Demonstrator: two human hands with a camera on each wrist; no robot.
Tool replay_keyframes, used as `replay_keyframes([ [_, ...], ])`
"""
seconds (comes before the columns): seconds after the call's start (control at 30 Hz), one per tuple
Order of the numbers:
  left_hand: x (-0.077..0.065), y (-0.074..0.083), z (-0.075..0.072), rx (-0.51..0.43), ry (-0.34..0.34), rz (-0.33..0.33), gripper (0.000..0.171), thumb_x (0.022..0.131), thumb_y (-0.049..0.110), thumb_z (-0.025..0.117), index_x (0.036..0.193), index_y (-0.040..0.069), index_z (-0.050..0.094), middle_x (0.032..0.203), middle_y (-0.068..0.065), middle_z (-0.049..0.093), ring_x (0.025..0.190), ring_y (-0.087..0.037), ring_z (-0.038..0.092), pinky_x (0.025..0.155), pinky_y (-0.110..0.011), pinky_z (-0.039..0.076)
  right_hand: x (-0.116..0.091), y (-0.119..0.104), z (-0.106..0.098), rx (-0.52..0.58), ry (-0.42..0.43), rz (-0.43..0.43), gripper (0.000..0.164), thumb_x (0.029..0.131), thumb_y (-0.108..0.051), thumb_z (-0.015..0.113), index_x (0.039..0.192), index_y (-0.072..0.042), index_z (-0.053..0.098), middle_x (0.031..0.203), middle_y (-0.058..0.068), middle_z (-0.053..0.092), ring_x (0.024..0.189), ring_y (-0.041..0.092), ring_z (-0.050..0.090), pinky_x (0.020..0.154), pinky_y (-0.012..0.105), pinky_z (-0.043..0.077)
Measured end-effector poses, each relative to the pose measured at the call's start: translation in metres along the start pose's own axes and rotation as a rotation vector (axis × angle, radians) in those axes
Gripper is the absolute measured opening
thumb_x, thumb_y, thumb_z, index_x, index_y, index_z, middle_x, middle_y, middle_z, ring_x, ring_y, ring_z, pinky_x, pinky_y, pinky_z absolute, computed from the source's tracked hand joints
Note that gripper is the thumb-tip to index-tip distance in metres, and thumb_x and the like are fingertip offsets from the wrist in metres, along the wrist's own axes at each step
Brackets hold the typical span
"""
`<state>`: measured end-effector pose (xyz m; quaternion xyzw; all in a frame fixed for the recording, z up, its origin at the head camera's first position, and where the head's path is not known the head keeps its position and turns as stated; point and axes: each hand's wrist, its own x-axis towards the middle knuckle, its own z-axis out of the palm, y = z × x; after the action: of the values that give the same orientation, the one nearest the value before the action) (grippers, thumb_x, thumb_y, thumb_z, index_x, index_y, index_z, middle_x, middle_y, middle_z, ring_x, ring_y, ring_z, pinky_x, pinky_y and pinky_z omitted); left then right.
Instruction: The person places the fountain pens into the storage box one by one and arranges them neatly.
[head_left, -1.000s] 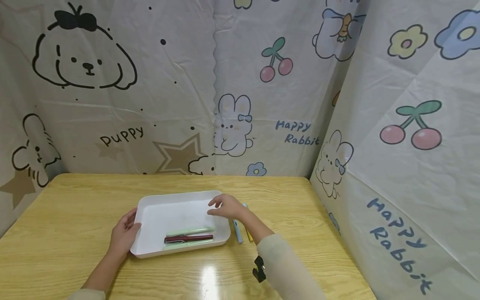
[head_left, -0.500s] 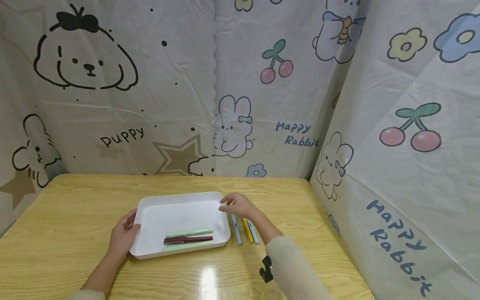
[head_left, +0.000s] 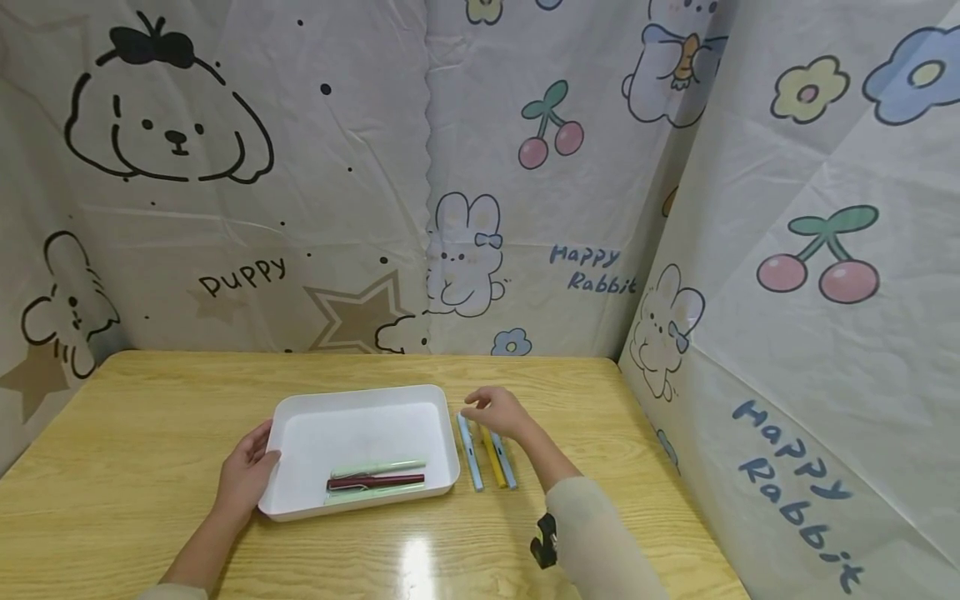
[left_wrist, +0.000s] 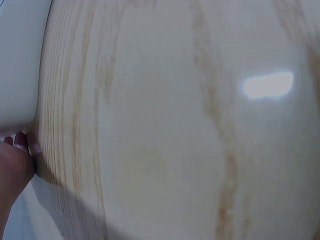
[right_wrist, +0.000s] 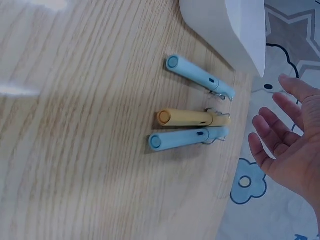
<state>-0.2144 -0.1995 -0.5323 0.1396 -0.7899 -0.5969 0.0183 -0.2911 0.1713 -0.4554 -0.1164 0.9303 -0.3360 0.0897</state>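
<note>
My left hand (head_left: 247, 473) holds the left end of a white tray (head_left: 352, 429), its thumb over the rim. The left wrist view catches that hand (left_wrist: 14, 167) by the tray's corner. Inside the tray lie a maroon pen (head_left: 378, 482) and two pale green pens (head_left: 386, 467), side by side near the front wall. My right hand (head_left: 501, 413) hovers beyond the tray's right end with nothing in it, fingers loosely bent. Below it on the table are a light blue pen (right_wrist: 195, 75), a yellow pen (right_wrist: 186, 118) and another light blue pen (right_wrist: 184, 138), all capped with metal clips.
The wooden table (head_left: 165, 400) reaches back to a printed cloth (head_left: 360, 167) hanging behind it. A second stretch of cloth (head_left: 810, 350) closes off the right side. A black object (head_left: 544, 540) is at the right sleeve.
My right hand has moved right, from over the tray's right end to above the loose pens, uncovering more of them. The left hand and the tray stay almost where they were.
</note>
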Motion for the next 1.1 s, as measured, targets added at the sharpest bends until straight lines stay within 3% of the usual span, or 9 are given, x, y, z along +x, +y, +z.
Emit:
replay_keyframes([
  [0.23, 0.0, -0.001, 0.0, -0.001, -0.007, -0.01, 0.057, 0.095, 0.008, 0.039, 0.149, 0.006, 0.02, 0.151, -0.022, 0.029, 0.136, -0.036, 0.032, 0.112, -0.048, 0.03, -0.004, 0.014, -0.002, 0.023, 0.056, 0.088, 0.033, 0.088, -0.026, 0.062, 0.113, -0.005, 0.065, 0.099, 0.01, 0.062, 0.088, 0.02, 0.055, 0.07, 0.031, 0.048],
  [0.63, 0.001, -0.001, -0.001, 0.01, -0.014, -0.001, 0.057, 0.096, 0.011, 0.039, 0.149, 0.006, 0.02, 0.151, -0.021, 0.029, 0.137, -0.035, 0.032, 0.112, -0.048, 0.03, -0.009, 0.039, -0.001, 0.092, 0.096, 0.103, 0.033, 0.088, -0.021, 0.063, 0.113, 0.0, 0.064, 0.102, 0.014, 0.061, 0.092, 0.023, 0.055, 0.076, 0.036, 0.049],
  [1.1, 0.0, -0.001, -0.001, 0.012, -0.018, -0.002, 0.057, 0.096, 0.012, 0.039, 0.149, 0.007, 0.02, 0.151, -0.021, 0.029, 0.137, -0.034, 0.032, 0.112, -0.048, 0.03, -0.012, 0.064, 0.009, 0.203, 0.117, 0.21, 0.033, 0.086, -0.02, 0.065, 0.113, 0.0, 0.064, 0.09, 0.01, 0.061, 0.075, 0.014, 0.052, 0.061, 0.022, 0.044],
])
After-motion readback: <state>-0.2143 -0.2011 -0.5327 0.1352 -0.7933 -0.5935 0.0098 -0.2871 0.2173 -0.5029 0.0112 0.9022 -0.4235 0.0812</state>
